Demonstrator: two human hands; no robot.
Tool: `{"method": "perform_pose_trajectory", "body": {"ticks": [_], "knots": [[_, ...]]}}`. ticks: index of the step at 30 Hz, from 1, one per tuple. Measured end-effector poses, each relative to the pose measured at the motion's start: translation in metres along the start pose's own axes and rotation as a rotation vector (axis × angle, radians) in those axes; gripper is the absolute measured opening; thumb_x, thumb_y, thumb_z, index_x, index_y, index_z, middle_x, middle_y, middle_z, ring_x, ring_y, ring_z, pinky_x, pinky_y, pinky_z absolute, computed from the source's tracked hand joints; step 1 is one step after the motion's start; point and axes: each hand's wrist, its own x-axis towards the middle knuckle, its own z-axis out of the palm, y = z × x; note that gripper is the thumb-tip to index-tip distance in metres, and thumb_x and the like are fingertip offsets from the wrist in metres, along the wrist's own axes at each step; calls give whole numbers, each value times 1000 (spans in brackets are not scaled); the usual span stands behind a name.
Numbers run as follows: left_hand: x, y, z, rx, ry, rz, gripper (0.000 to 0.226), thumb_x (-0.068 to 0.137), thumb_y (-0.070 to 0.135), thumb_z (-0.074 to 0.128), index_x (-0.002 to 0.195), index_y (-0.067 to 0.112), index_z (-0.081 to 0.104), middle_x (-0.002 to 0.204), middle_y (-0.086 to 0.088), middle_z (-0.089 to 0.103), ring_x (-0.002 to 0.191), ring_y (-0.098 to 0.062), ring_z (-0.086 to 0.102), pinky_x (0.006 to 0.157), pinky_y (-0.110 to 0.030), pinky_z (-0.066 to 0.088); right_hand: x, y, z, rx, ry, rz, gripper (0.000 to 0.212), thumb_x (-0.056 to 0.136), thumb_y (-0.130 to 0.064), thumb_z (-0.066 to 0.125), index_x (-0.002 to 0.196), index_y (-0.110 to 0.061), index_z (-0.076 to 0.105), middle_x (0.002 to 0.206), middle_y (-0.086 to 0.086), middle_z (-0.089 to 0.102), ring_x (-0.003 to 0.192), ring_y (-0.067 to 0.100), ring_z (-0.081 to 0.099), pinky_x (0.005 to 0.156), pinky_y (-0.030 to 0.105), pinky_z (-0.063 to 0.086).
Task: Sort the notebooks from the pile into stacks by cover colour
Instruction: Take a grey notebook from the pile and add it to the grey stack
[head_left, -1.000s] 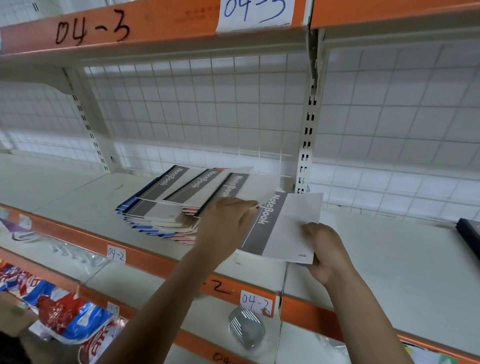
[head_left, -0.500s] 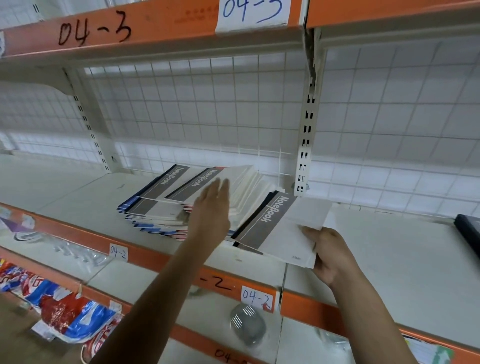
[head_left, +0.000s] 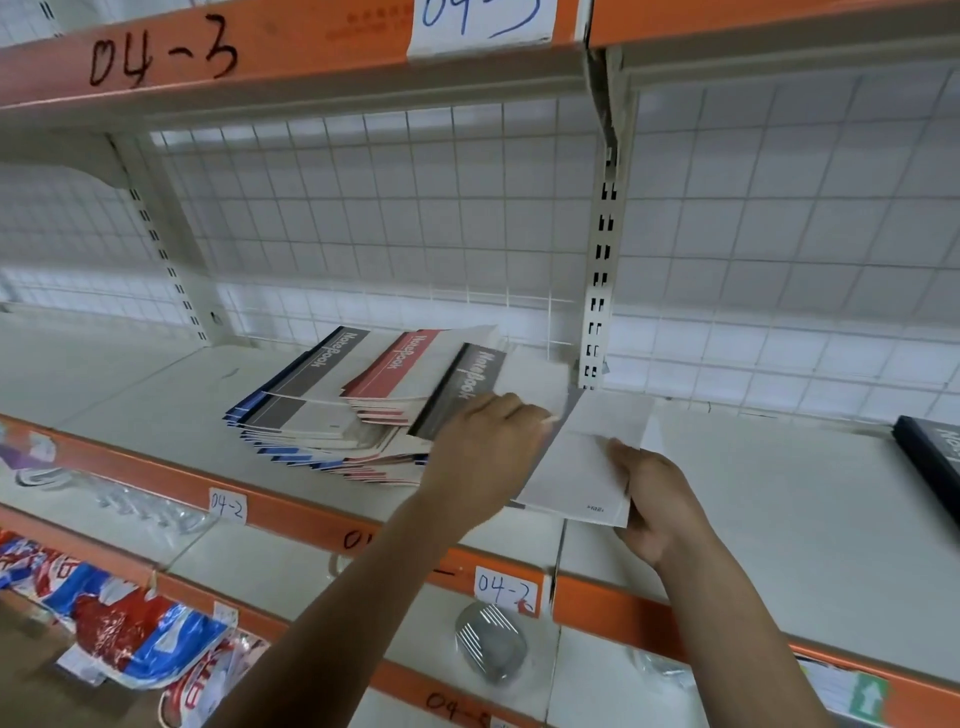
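Obs: the shelf (head_left: 156, 395) carries the pile (head_left: 322, 421), fanned and loose. Just right of the pile, my right hand (head_left: 654, 499) pinches a grey notebook (head_left: 587, 467) by its near corner. At the pile's right edge, my left hand (head_left: 483, 447) curls round a grey-banded copy (head_left: 467, 384). Risk: dragging that copy shears the fan forward, off the front.

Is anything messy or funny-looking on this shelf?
Yes. The pile of paper notebooks with grey, red and blue bands is fanned out crookedly, colours mixed, edges not squared. The left hand grips a grey-banded notebook on it; the right hand holds a white-and-grey notebook beside it.
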Motion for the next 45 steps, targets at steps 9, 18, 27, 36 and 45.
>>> {"method": "perform_pose_trajectory", "body": {"ticks": [9,18,27,36,45], "knots": [[5,49,18,-548,-297,-105,53,90,54,37,124,20,60,121,3,59,111,-12,53,96,-28,43,-6,-4,-38,37,-54,-53,24,94,1,45,112,2,61,96,21,71,78,30,70,57,34,56],[50,73,40,-1102,-165,-673,19,99,27,43,115,22,51,105,-3,65,94,-24,63,88,-50,50,-35,-40,-105,-256,9,-415,30,93,1,48,113,-16,63,103,-3,73,91,13,70,63,19,53],[65,148,63,-1200,-65,-536,9,101,7,36,107,6,41,84,16,51,70,10,53,63,-7,41,-40,-47,-160,-429,326,-569,39,92,1,49,120,-25,57,112,-4,68,103,10,62,85,29,49],[50,171,94,-1173,-172,-593,17,100,10,37,116,15,41,98,16,58,79,7,56,69,-12,45,-34,-28,-189,-459,328,-434,45,85,11,48,117,-18,58,108,-6,70,100,10,64,80,22,50],[42,176,106,-1053,-401,-696,17,101,14,35,118,14,36,117,5,53,89,-4,54,69,-12,44,-34,-22,-200,-676,316,-368,45,69,-17,49,114,-19,55,108,0,65,96,25,62,87,48,51]]}}
